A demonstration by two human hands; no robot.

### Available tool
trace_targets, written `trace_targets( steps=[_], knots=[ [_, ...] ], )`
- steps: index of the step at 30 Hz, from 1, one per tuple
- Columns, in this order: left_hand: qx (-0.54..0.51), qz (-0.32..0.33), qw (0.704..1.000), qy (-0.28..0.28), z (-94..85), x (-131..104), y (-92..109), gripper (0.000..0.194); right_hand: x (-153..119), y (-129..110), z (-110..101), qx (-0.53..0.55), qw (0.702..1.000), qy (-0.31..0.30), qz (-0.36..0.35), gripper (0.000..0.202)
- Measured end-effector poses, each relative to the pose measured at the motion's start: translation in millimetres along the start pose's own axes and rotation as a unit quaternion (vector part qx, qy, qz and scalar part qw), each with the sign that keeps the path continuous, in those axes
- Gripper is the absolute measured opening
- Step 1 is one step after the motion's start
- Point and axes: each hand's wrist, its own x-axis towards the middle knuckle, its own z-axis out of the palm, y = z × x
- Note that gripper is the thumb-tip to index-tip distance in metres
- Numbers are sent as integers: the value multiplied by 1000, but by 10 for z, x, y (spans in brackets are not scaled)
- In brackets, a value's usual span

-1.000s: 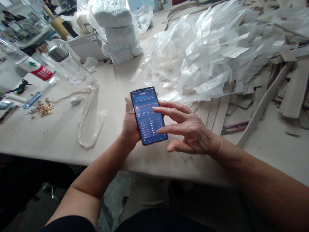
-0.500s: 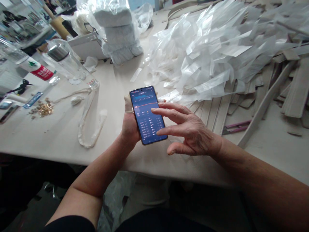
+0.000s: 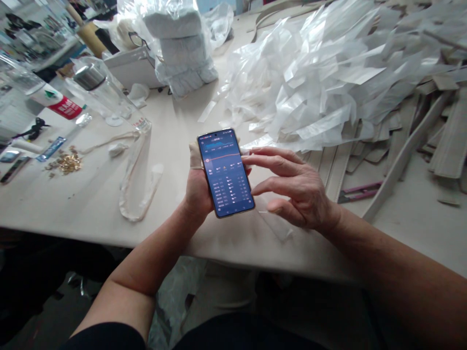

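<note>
Head view: holding 1 phone (image 3: 226, 173) in left hand (image 3: 199, 193), cannot tell its hidden fingers' state; hovering right hand (image 3: 305, 188) beside, fingers loosely spread. Probably reading; for next touch, should hold steady.

Pale tabletop (image 3: 91, 209): gold bits (image 3: 71, 163) left, looped band (image 3: 124, 197), red-label bottle (image 3: 65, 106), bagged white stack (image 3: 186, 53) back, clear plastic scraps (image 3: 314, 82) and beige strips (image 3: 450, 141) right.
</note>
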Motion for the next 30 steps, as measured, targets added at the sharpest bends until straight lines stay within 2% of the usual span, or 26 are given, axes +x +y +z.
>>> trace_targets(
  steps=[5,9,14,18,25,30],
  knots=[
    [-1,9,1000,-6,32,-8,-7,92,-4,37,9,-5,994,88,58,56],
    [5,17,1000,-13,21,-8,-13,90,-21,98,60,-4,986,122,110,56],
    [11,20,999,-26,-9,-13,-9,90,-43,149,99,16,978,132,159,54],
    [-1,3,999,-33,-11,-19,1,92,-45,149,103,22,977,130,168,54],
    [31,17,999,1,27,-20,-5,93,-32,114,87,22,976,115,184,56],
    [16,14,1000,2,10,-14,-13,93,-29,104,85,15,975,109,195,58]
  ],
)
